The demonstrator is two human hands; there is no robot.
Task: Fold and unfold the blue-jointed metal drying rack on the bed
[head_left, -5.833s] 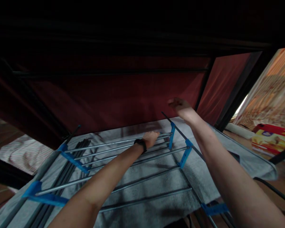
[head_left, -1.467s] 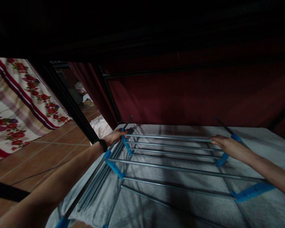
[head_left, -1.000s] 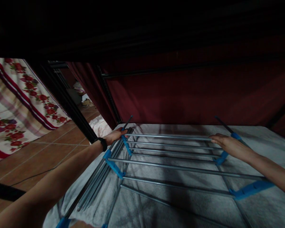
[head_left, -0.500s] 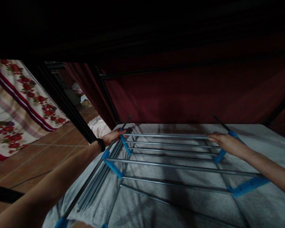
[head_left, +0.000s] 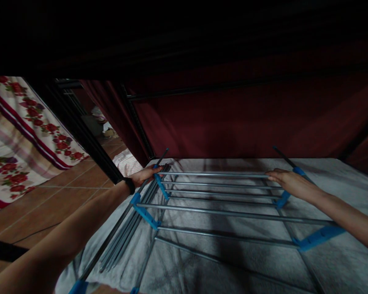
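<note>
On one blue-jointed rack (head_left: 214, 211), two hands (head_left: 144, 175) (head_left: 282, 180).

The rack (head_left: 221, 212) is seen close by, from above. The view is tipped down and forward, toward the red cloth (head_left: 233, 122).

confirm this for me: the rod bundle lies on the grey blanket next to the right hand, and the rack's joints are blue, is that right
Wrong hand: as the head view shows, the rod bundle lies on the grey blanket next to the left hand. The rack's joints are blue, as you say.
</note>
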